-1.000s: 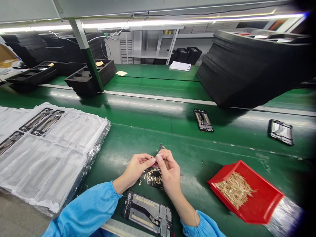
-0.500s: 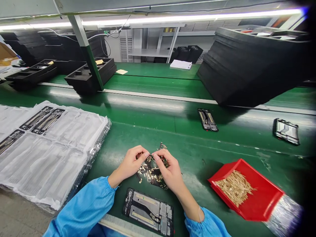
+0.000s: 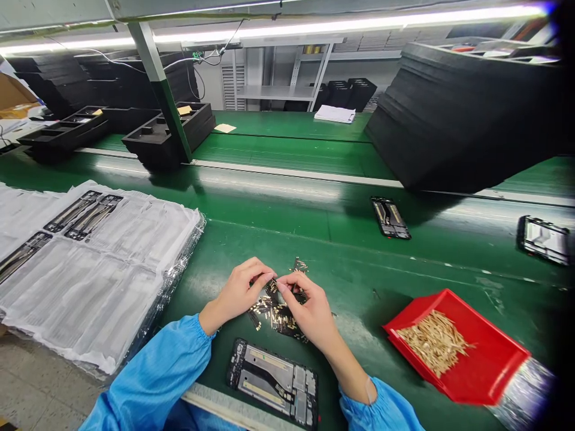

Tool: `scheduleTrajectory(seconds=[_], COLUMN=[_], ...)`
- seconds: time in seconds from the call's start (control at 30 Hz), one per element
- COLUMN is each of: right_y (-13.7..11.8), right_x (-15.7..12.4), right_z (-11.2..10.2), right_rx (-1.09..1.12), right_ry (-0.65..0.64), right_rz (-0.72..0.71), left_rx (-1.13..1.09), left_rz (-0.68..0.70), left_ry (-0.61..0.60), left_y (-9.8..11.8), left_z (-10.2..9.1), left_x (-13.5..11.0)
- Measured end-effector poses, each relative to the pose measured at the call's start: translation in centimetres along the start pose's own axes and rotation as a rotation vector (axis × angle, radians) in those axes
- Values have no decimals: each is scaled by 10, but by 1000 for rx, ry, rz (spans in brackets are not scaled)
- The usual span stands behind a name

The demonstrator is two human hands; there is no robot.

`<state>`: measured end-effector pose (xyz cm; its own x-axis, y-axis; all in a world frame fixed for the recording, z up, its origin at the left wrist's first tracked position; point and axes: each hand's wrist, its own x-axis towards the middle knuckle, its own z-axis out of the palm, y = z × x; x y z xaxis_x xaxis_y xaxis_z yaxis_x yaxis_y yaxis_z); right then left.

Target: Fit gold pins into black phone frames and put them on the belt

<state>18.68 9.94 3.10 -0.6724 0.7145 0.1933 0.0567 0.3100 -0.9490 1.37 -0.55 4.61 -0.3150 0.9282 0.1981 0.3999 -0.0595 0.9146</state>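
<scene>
My left hand and my right hand meet fingertip to fingertip, both closed in a pinch. A tiny dark part seems to sit between them, too small and covered to make out. Under and beside my fingers lies a loose pile of small black strips with gold ends, partly hidden by my right hand. Closer to me, a phone middle frame rests flat at the bench edge, with a black ribbon and pale strips along its metal face.
Right of my hands stands a red scoop bin holding thin tan strips. White-wrapped trays with several phone frames lie left. Farther back are two phone frames, black foam trays and a leaning black stack.
The view has shifted slightly, so most things appear farther right. The two far phone frames have moved right somewhat more than their surroundings. My hands stay pinched together over the pile.
</scene>
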Motion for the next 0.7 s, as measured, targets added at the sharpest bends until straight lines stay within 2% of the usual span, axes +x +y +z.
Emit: scheduleTrajectory(seconds=[0.1,0.17,0.27,0.33,0.4,0.47,0.53,0.6,0.7], right_y=[2,3,4,4,4,2,-3,-10,-22], right_x=[-1,-1,-2,-2,-2,-3,-9,-21,-53], right_z=[2,2,2,4,7,10,7,-6,-47], right_rx=[58,92,101,73,29,-25,-87,-154,-318], right_ry=[6,10,17,30,52,85,135,203,402], right_rz=[42,55,45,22,-5,-22,-32,-38,-67], left_rx=[-61,-117,-286,-409,-462,-471,-491,-519,-539], left_rz=[11,19,-35,-125,-196,-230,-249,-270,-300], left_ry=[-34,-97,-157,-72,65,172,230,256,219], left_y=[2,5,10,12,12,10,7,4,3], left_z=[5,10,22,30,34,35,33,29,27], left_x=[-3,-6,-13,-15,-15,-14,-12,-9,-8])
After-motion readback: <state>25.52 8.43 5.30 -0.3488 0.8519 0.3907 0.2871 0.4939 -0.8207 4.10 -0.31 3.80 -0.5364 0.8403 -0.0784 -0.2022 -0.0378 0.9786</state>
